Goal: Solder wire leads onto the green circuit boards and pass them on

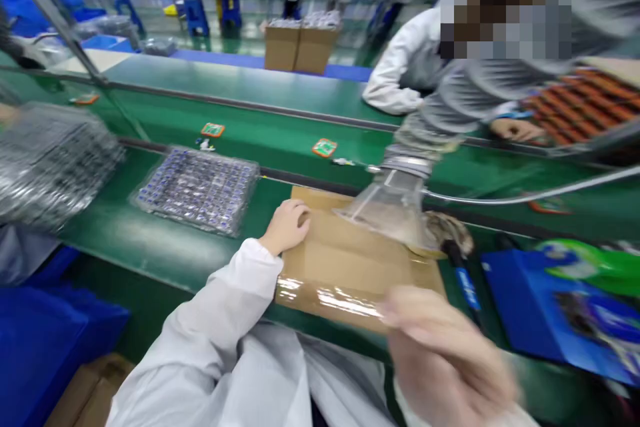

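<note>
A brown cardboard sheet [345, 260] lies on the green workbench in front of me, with a shiny clear strip like tape [335, 300] along its near side. My left hand [289, 227] holds the cardboard down at its left edge, fingers curled. Close to the camera, my right hand [445, 353] is smeared by motion at the sheet's near right corner. Its fingers look drawn together; whatever they hold cannot be made out. Over the sheet's far right part hangs a clear funnel-shaped hood [395, 203]. A tool with a blue and black handle [465, 280] lies right of the sheet.
A clear tray of small parts [200, 187] lies to the left, beside stacked plastic trays [50, 160]. Small circuit boards [325, 147] sit on the green strip beyond. A blue bin [525, 307] stands at right. Across the line, a co-worker's hand [517, 128] is near an orange-and-black rack [585, 107].
</note>
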A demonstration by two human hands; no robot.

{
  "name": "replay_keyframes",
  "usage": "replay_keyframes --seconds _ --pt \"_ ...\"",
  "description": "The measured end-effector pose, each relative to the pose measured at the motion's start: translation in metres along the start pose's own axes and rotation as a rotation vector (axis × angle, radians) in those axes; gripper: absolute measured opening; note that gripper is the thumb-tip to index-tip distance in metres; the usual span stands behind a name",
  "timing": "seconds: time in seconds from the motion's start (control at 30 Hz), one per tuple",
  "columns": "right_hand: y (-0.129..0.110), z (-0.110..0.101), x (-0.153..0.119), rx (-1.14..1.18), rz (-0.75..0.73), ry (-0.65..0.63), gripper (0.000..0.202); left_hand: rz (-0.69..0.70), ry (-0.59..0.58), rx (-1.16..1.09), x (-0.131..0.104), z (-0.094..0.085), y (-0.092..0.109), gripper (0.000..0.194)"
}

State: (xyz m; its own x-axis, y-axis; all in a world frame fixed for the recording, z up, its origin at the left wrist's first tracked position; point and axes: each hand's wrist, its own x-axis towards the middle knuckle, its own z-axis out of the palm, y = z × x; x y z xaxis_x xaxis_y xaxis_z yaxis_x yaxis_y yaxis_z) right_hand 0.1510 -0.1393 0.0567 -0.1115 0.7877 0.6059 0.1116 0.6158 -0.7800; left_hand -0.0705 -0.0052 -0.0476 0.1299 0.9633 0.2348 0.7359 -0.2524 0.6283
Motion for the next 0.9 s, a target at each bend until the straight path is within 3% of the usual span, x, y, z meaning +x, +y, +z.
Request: replay_keyframes --seconds 0.07,0.13,0.2,0.33,0.47,0.57,0.67,0.73,0.8,0.9 --pt "0.026 -0.004 -0.006 -0.089 0.058 0.013 0.016 0.057 -0.064 0.131 0.002 0.003 0.001 0.040" --pt "0.056 -0.014 -0.018 -0.188 0.315 0.091 0.021 0.081 -0.106 0.234 0.009 0.007 0.001 0.050" --pt "0.083 -0.026 -0.030 -0.193 0.567 0.279 0.030 0.084 -0.132 0.291 0.015 0.008 0.001 0.053" --pt "0.116 -0.048 -0.035 0.143 0.838 0.560 0.048 0.085 -0.143 0.372 0.024 0.002 0.006 0.052" --pt "0.132 -0.056 -0.012 0.427 0.806 0.764 0.049 0.067 -0.213 0.470 0.054 -0.015 0.018 0.040" --pt "0.143 -0.058 0.005 0.464 0.716 0.891 0.055 -0.041 -0.263 0.479 0.111 -0.022 0.024 0.032" --pt "0.149 -0.064 0.015 0.436 0.656 0.971 0.066 -0.128 -0.200 0.467 0.179 -0.017 0.019 0.044" --pt "0.146 -0.073 0.017 0.399 0.618 0.978 0.062 -0.176 -0.168 0.443 0.215 -0.009 0.010 0.044" --pt "0.138 -0.084 0.014 0.360 0.548 0.983 0.056 -0.216 -0.157 0.408 0.238 0.000 -0.001 0.034" --pt "0.124 -0.100 -0.001 0.264 0.426 0.987 0.048 -0.273 -0.125 0.347 0.254 0.006 -0.014 0.021"
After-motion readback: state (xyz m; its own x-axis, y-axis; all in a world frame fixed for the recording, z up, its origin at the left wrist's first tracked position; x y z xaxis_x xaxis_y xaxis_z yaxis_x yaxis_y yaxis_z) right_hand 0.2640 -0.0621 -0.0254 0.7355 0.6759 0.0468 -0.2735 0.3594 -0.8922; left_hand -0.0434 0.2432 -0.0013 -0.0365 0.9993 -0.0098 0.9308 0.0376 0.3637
